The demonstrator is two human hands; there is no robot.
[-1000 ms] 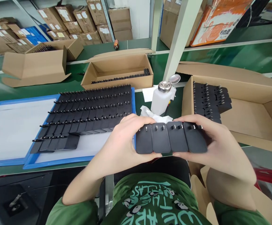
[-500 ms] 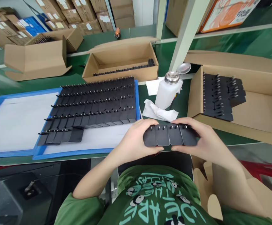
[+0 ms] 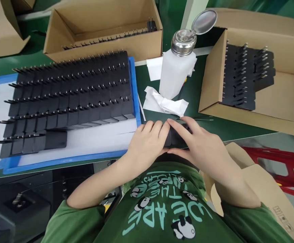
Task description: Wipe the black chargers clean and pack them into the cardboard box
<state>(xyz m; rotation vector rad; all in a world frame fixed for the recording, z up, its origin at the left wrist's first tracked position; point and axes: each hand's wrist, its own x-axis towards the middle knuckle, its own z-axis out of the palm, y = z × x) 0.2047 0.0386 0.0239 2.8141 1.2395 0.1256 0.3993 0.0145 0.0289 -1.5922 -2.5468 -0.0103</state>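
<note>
A short row of black plug adapters is at the table's near edge, largely covered by my hands. My left hand is closed over its left end, knuckles up and fingers together. From the other side, my right hand grips the row between thumb and fingers. The prongs of this row are hidden. To the left, several lines of similar black plug adapters stand packed side by side, prongs up, on a white tray with a blue rim.
Behind my hands are a crumpled white tissue and a white pump bottle, its metal lid flipped up. An open cardboard box at right holds more adapters. Another cardboard box stands behind the tray. A red stool is at lower right.
Both hands have shifted from the row's two ends to over its top, hiding most of it. The row now sits lower at the table edge. My view has moved closer and down.
</note>
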